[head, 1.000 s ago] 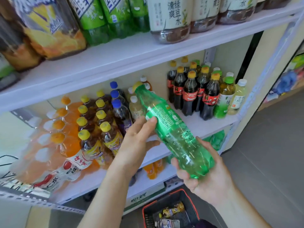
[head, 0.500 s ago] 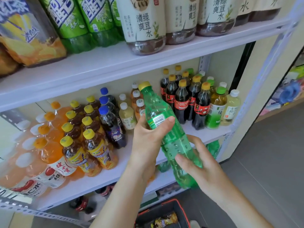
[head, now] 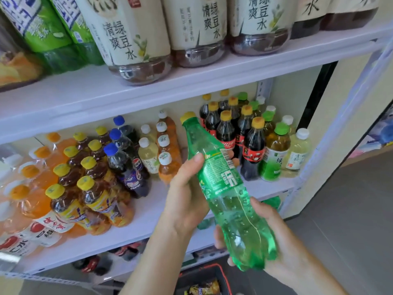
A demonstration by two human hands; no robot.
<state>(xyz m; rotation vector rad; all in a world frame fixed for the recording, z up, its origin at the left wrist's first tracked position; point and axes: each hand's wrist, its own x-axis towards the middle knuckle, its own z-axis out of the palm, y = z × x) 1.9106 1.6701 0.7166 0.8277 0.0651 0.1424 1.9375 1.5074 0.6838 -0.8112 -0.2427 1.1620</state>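
A green soda bottle (head: 225,188) with a yellow cap is tilted in front of the middle shelf, cap up and to the left. My left hand (head: 187,199) grips it around the label, thumb on the near side and fingertips showing behind. My right hand (head: 274,243) cups and holds its lower end from underneath. The label's barcode faces me.
The white middle shelf (head: 144,226) carries orange drinks, yellow-capped tea bottles (head: 89,188), blue-capped colas (head: 125,167), dark colas (head: 253,150) and green tea bottles (head: 274,154). Large bottles stand on the upper shelf (head: 148,92). A red-rimmed basket (head: 204,282) sits on the floor below.
The bottle has been turned more upright and rotated so its barcode faces me. My left hand slid round the label; my right hand moved under the base.
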